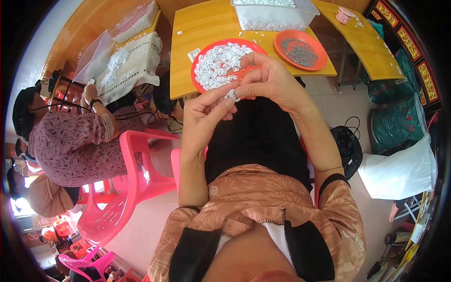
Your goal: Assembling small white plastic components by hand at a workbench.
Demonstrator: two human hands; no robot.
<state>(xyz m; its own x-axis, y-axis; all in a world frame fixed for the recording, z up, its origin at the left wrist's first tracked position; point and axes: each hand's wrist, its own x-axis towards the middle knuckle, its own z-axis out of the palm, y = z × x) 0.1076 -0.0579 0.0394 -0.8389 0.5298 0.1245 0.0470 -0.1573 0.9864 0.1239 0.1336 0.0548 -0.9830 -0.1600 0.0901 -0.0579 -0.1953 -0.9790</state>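
My left hand point(203, 112) and my right hand point(272, 83) meet over my lap at the near edge of a red plate. Between their fingertips they pinch a small white plastic piece point(231, 95); its finer shape is partly covered by the fingers. The red plate point(257, 45) bears a heap of many loose white ring-like pieces point(213, 66). To its right an orange plate point(321, 51) holds a spread of small grey metal parts point(299, 52). My right hand covers part of the red plate's right side.
Both plates rest on a yellow table point(197, 26), with a clear plastic bin point(300, 19) of white pieces behind. On the left, a co-worker point(80, 141) sits at a cloth-covered table point(143, 58) with more white pieces. A pink chair point(131, 174) stands between us. White sack point(399, 171) at right.
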